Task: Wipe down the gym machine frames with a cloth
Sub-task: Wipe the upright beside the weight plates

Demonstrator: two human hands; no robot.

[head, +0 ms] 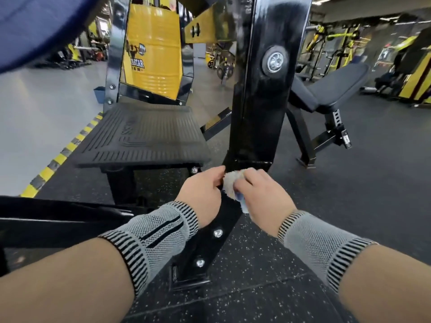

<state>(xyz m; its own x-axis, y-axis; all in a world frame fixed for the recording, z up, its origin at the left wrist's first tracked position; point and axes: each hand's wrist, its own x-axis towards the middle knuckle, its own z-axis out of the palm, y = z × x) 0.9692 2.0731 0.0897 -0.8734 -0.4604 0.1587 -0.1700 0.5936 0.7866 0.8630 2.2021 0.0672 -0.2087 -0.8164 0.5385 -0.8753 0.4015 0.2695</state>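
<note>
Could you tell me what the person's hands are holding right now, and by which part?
The right hand holds a bunched pale cloth around its near side. The left hand pinches its left edge, above the black frame bar.

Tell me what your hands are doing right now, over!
Right hand grips the cloth low on the black frame bar. Left hand pinches the cloth's edge. Black upright just ahead, nothing blocking.

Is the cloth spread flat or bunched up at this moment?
Bunched up. The cloth shows as a small crumpled wad between the left hand and right hand, just above the black base bar.
</note>
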